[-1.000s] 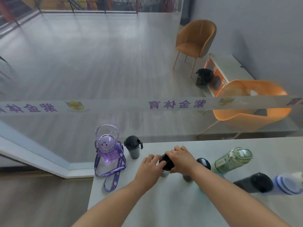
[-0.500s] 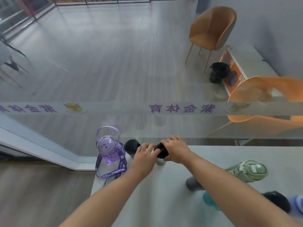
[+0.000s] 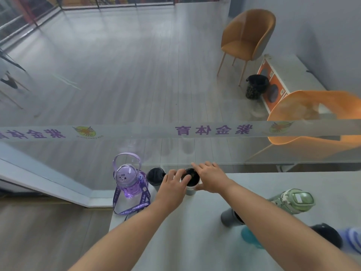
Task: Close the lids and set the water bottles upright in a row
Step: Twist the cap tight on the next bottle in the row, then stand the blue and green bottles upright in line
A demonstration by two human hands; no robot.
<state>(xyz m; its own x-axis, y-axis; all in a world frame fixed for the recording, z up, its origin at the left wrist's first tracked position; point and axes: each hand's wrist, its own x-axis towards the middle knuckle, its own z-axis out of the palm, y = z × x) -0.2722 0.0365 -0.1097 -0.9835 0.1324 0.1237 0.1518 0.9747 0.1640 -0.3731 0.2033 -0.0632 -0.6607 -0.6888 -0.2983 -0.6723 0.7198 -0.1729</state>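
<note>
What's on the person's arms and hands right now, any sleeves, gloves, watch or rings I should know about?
Both forearms are bare right up to the frame edge, with no sleeves showing. The left hand and the right hand are ungloved. No watch, bracelet or wristband on either wrist, and no rings or markings that can be made out from the head view.

Your right forearm (image 3: 273, 218) hides grey bottle (image 3: 228, 217) top, teal bottle (image 3: 249, 236) mostly; striped bottle (image 3: 351, 236) cut off, blurred.

Even, soft daylight; faint shadows on table (image 3: 195, 231); hazy reflections on glass panel (image 3: 136, 94); wide-angle bending at edges; lower right corner blurred
</note>
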